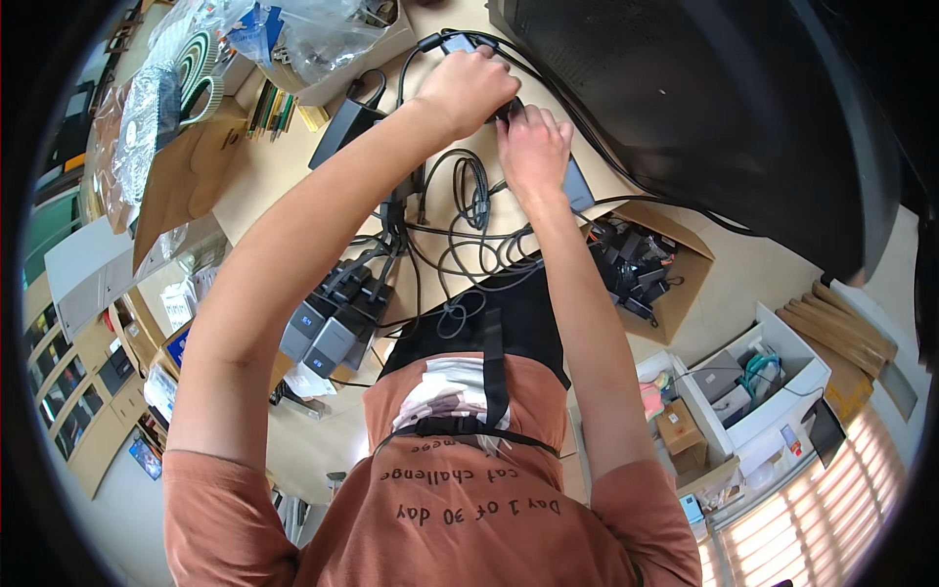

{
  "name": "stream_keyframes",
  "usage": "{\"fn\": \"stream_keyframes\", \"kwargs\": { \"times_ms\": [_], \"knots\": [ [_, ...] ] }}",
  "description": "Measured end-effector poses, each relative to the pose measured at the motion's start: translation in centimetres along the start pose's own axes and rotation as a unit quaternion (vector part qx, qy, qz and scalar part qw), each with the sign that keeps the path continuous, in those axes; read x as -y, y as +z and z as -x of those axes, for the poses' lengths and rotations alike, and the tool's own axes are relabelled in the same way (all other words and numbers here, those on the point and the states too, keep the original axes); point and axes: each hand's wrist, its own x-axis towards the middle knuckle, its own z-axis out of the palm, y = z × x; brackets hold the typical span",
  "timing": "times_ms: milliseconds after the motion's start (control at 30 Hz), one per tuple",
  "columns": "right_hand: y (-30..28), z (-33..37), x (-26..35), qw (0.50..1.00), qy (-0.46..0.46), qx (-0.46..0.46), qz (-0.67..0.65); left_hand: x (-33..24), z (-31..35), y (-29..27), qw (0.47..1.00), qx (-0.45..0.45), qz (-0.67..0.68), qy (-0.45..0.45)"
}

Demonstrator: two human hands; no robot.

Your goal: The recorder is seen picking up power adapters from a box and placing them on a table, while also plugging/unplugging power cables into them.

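Observation:
Both my arms stretch across the light wooden table (256,196). My left hand (471,90) is closed, its fingers mostly hidden, beside a small grey device (456,43) with a black cable at its end. Just to the right and nearer, my right hand (534,149) curls its fingers at a small black piece (508,108) between the two hands; its kind is hidden. A flat dark grey box (577,186) lies under my right wrist. Coiled black cables (469,191) spread over the table nearer to me.
A large black monitor (704,108) stands on the right. Grey power adapters (337,328) with plugged-in cables sit at the near left edge, and a black adapter (344,129) lies farther back. An open cardboard box (685,279) holds black parts. Pencils (269,110) lie by the left boxes.

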Motion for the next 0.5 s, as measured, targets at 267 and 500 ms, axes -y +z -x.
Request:
{"fn": "stream_keyframes", "kwargs": {
  "times_ms": [267, 500],
  "knots": [
    [-10.2, 6.3, -2.3, 0.952, 0.164, -0.093, -0.241, 0.3, 1.1, -0.1, 0.999, -0.018, 0.007, -0.026],
    [-15.4, 25.0, -5.5, 0.939, 0.268, 0.001, -0.218, -1.4, 1.5, 1.3, 0.998, -0.032, -0.004, -0.062]
  ]
}}
